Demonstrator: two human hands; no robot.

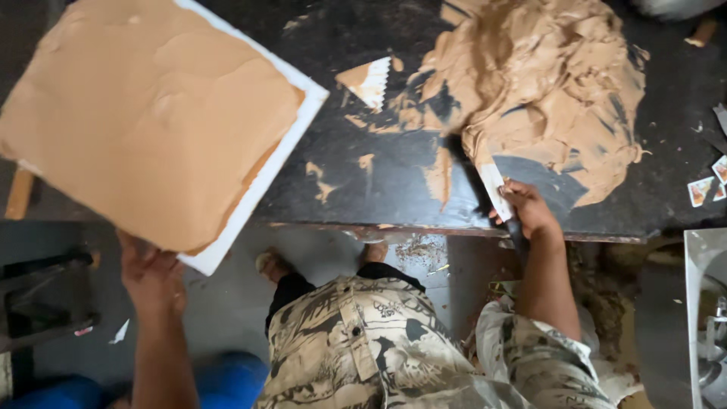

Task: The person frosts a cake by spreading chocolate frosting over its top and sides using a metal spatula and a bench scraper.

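I am working at a black table [379, 174] smeared with tan adhesive paste. At its far right edge, small printed cards [708, 185] are lying, rectangular, with white borders and orange and dark pictures; what is on them is too small to make out.

My left hand [151, 273] is reaching up from below the table's near edge, palm up, and gripping the near corner of a white square tile [295, 129]. The tile is resting tilted, its far part over the table's left end and its near corner hanging out past the near edge. Its upturned face is carrying a thick, smooth coat of the same tan paste, with only a white strip showing bare along the right side.

My right hand [526, 208] is clenching the handle of a trowel [496, 189] right at the table's near edge, forearm stretched forward from my patterned sleeve. The pale blade is pointing away from me and touching the foot of a large mound of paste [545, 83] that is covering the table's far right part.

A small notched spreader [369, 79], white with a paste-covered corner, is lying between the tile and the mound, apart from both hands.
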